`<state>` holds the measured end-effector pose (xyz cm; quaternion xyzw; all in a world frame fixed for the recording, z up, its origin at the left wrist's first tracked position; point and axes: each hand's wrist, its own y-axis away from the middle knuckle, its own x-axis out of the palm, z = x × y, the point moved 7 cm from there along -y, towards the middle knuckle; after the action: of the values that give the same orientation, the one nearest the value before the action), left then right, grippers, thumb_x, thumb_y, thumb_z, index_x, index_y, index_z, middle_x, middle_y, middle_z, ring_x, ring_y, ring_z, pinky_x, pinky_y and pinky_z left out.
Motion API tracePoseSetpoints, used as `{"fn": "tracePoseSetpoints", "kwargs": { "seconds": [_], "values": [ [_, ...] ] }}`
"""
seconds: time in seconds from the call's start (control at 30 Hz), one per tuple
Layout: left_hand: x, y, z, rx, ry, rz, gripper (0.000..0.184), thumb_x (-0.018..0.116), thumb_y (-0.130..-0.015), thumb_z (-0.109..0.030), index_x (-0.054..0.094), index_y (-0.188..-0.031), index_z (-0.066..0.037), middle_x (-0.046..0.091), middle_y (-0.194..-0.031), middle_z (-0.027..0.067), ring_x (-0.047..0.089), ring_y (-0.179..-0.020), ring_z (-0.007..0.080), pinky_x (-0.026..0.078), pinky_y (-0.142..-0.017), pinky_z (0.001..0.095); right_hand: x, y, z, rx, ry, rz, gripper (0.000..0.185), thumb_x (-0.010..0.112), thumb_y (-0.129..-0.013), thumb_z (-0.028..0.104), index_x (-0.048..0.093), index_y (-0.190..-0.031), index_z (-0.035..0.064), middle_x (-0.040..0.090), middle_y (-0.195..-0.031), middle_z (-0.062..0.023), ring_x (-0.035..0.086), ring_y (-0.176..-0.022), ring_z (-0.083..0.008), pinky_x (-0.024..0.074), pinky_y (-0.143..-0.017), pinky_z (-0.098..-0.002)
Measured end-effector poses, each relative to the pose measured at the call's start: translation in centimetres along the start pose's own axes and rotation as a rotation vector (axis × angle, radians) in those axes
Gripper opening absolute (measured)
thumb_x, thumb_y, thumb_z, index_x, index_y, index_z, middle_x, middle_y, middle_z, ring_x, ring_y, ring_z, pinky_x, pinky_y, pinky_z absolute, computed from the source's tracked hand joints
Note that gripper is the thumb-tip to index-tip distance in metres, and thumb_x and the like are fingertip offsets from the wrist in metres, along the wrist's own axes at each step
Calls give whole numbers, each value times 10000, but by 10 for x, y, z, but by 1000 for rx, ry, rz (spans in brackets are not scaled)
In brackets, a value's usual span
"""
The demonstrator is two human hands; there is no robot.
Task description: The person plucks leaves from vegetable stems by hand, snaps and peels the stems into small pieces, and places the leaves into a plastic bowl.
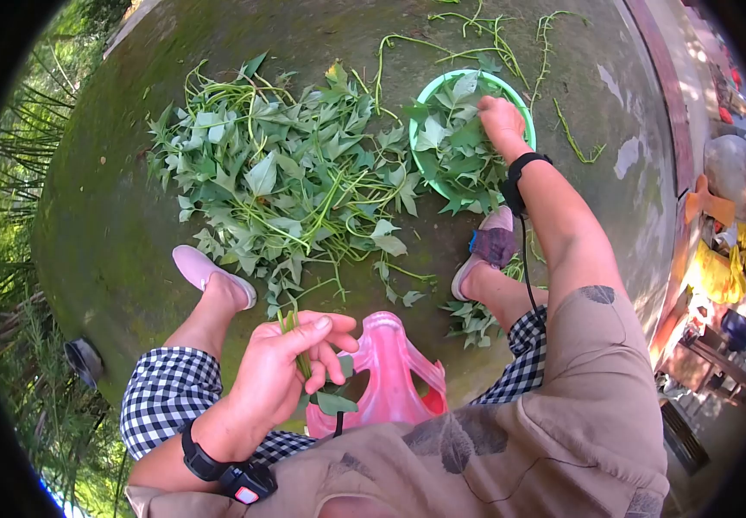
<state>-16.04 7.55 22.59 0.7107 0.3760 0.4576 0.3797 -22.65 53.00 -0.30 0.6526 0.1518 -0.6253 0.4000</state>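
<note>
My left hand point(291, 367) is closed around a few green stems, with some leaves hanging below the fingers, above my lap. My right hand point(502, 121) reaches into a light green basin point(529, 121) full of picked leaves; its fingertips are partly hidden among the leaves, and what they hold cannot be made out. To the left of the basin, a large heap of leafy vines point(278, 173) lies on the ground, its edge touching the basin's side.
Bare stripped stems point(498, 39) lie beyond and right of the basin. A pink plastic stool point(382, 371) is between my legs. My shoes flank the heap. A dark round object point(85, 363) sits at the left edge; cluttered items and yellow cloth point(718, 272) are at the right.
</note>
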Motion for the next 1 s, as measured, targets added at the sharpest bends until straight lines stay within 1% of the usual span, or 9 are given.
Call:
{"fn": "tracePoseSetpoints", "kwargs": {
  "seconds": [0.27, 0.33, 0.43, 0.5, 0.57, 0.77, 0.9, 0.97, 1.0],
  "values": [
    [20, 35, -7, 131, -78, 126, 276, 513, -951, -158, 638, -1028, 76, 680, -873, 182, 628, -572, 184, 384, -403, 230, -110, 7, -37, 21, -135, 109, 263, 736, -750, 309, 731, -999, 222, 705, -1012, -71, 660, -979, -251, 509, -823, -380],
    [25, 42, -2, 171, -102, 166, 262, 528, -944, -155, 642, -1017, 70, 682, -851, 165, 614, -538, 168, 362, -376, 220, -143, 19, -31, -130, 169, 140, 244, 734, -764, 289, 727, -996, 215, 707, -980, -58, 658, -982, -230, 510, -827, -363],
    [34, 48, 3, 206, -184, 252, 256, 548, -935, -158, 643, -1013, 67, 682, -831, 149, 605, -517, 149, 344, -359, 213, -181, 55, -41, -132, -170, 150, 153, 692, -818, 222, 683, -878, 82, 665, -776, -93, 671, -764, -226, 518, -642, -337],
    [35, 48, 0, 274, -282, 224, 221, 575, -915, -144, 659, -987, 47, 674, -767, 108, 543, -457, 92, 311, -342, 200, -206, 106, -40, 6, -703, 290, 170, 676, -832, 197, 643, -799, 33, 622, -678, -103, 655, -636, -222, 493, -527, -323],
    [30, 41, -8, 385, -400, 144, 181, 596, -901, -129, 674, -967, 21, 666, -736, 74, 492, -435, 65, 296, -347, 196, -241, 171, -7, -32, -760, 444, 173, 678, -816, 151, 596, -719, 35, 573, -608, -75, 601, -498, -192, 416, -419, -287],
    [57, 69, -25, 828, -301, 161, 215, 662, -862, -97, 690, -1063, -27, 608, -693, -20, 412, -445, 34, 291, -400, 189, -293, 383, 64, -180, -890, 589, 158, 622, -800, 103, 563, -659, 65, 583, -586, -44, 589, -453, -149, 361, -404, -236],
    [101, 146, -17, 1275, -630, 182, 359, 714, -837, -115, 654, -1190, -89, 594, -1050, -2, 505, -667, 33, 415, -519, 187, -277, 451, 62, -229, -798, 602, 32, 543, -720, 17, 564, -696, 19, 549, -560, -27, 561, -447, -121, 340, -410, -222],
    [118, 169, -1, 1587, -858, 293, 428, 724, -812, -84, 628, -1229, -96, 580, -1092, 3, 523, -712, 43, 439, -557, 195, -257, 470, 74, -300, -843, 593, 46, 535, -707, 23, 572, -720, 0, 541, -565, -25, 541, -448, -111, 340, -413, -226],
    [120, 169, 13, 1238, -864, 381, 441, 711, -803, -46, 621, -1231, -98, 568, -1125, 12, 530, -720, 52, 455, -574, 206, -247, 473, 82, -345, -857, 595, 50, 535, -707, 21, 575, -727, -3, 540, -568, -25, 535, -447, -110, 347, -415, -229]
  ]
}}
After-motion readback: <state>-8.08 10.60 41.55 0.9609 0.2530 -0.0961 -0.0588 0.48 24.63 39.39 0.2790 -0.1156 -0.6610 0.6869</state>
